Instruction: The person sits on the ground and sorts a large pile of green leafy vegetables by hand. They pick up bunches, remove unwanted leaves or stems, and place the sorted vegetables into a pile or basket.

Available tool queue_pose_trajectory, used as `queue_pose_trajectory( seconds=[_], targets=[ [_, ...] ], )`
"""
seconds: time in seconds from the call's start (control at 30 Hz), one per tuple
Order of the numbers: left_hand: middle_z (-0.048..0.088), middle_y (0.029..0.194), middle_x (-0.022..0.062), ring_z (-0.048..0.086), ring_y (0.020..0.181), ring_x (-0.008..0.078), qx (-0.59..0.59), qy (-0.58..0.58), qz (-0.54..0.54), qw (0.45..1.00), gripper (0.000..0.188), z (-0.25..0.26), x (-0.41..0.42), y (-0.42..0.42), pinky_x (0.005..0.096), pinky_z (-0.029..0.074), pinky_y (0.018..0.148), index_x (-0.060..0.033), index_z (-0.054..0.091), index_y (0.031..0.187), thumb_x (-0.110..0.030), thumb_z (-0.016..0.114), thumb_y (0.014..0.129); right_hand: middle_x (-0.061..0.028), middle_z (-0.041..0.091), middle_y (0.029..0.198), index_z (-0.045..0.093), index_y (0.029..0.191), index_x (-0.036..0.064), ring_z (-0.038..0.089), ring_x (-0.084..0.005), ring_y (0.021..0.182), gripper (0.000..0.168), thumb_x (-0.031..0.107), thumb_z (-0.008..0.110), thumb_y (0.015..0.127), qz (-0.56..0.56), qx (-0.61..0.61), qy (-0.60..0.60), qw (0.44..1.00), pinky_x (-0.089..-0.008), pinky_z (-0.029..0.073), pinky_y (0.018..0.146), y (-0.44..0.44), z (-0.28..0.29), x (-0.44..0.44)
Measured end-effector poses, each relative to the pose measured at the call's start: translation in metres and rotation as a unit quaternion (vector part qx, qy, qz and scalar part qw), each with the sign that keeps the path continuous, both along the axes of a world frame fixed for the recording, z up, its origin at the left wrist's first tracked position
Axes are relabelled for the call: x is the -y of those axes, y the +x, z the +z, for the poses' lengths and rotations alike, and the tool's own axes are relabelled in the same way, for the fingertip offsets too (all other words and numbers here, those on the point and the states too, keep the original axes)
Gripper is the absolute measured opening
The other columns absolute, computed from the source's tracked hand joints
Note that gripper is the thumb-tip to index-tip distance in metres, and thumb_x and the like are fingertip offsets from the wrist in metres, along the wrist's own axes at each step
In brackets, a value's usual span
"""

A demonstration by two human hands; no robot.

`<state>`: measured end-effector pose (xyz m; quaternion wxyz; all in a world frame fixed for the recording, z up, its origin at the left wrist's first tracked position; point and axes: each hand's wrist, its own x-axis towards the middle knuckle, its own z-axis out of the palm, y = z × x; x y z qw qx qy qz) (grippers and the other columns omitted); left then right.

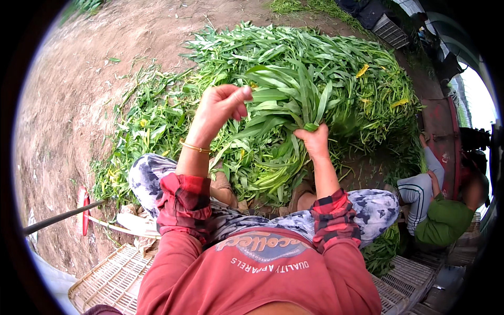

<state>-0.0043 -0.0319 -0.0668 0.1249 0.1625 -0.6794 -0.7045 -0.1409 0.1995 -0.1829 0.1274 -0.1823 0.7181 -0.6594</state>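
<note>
My right hand (315, 139) grips a bunch of long-leaved greens, probably water spinach (287, 98), around its stems. Its leaves fan out up and to the left, and its pale stems hang below the fist. Just left of those leaves, my left hand (224, 104) is raised, thumb out and fingers curled; the inside of its grasp is hidden. A gold-coloured bangle (195, 147) circles that wrist. Beneath both hands, loose cut greens (157, 106) spread over the soil between my feet. Beyond them lies a thick heap of the same greens (267, 47).
A plastic crate (110, 275) stands behind me at left, near a red tool head (83, 212) and a dark pole (63, 217). More crates (411, 275) are behind at right. A person in a green top (445, 220) sits at right, beside a red metal panel (441, 138).
</note>
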Motion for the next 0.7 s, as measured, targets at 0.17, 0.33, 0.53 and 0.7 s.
queue_pose_trajectory(
  seconds=[0.17, 0.33, 0.53, 0.7],
  targets=[
    [0.067, 0.086, 0.0130, 0.063, 0.082, 0.0210, 0.147, -0.221, -0.262, 0.928, 0.060, -0.045, -0.039, -0.009, 0.0308, 0.050, 0.077, 0.0081, 0.064, 0.097, -0.045, 0.077, 0.072, -0.0068, 0.065, 0.097, 0.061, 0.102, -0.003, 0.062, -0.0169, 0.084, 0.043, -0.007, 0.066, 0.060, 0.014, 0.096, -0.073, 0.993, -0.0293, 0.048, 0.078, 0.011, 0.046, 0.017],
    [0.056, 0.121, 0.0111, 0.051, 0.111, 0.0214, -0.092, 0.199, -0.108, 0.970, 0.074, -0.049, -0.040, -0.020, 0.0342, 0.037, 0.099, 0.0007, 0.049, 0.126, -0.035, 0.081, 0.069, -0.0050, 0.065, 0.099, 0.058, 0.108, -0.001, 0.061, -0.0172, 0.089, 0.051, -0.005, 0.070, 0.059, 0.144, 0.048, -0.040, 0.988, -0.0300, 0.048, 0.082, 0.031, 0.063, 0.031],
    [0.062, 0.107, 0.0094, 0.060, 0.093, 0.0193, -0.046, 0.325, -0.008, 0.945, 0.058, -0.038, -0.043, -0.020, 0.0309, 0.047, 0.086, 0.0018, 0.052, 0.120, -0.026, 0.077, 0.075, -0.0156, 0.063, 0.090, 0.051, 0.110, 0.004, 0.063, -0.0342, 0.081, 0.059, 0.014, 0.077, 0.057, 0.117, -0.224, 0.174, 0.952, -0.0391, 0.050, 0.073, 0.061, 0.069, 0.050],
    [0.066, 0.089, 0.0071, 0.064, 0.078, 0.0167, -0.044, 0.447, -0.036, 0.893, 0.028, -0.056, -0.032, -0.020, 0.0304, 0.053, 0.074, -0.0029, 0.062, 0.101, -0.025, 0.065, 0.084, -0.0189, 0.062, 0.096, 0.030, 0.137, 0.000, 0.060, -0.0395, 0.086, 0.094, 0.017, 0.077, 0.056, 0.141, -0.357, 0.218, 0.897, -0.0425, 0.050, 0.073, 0.059, 0.058, 0.051]
  ],
)
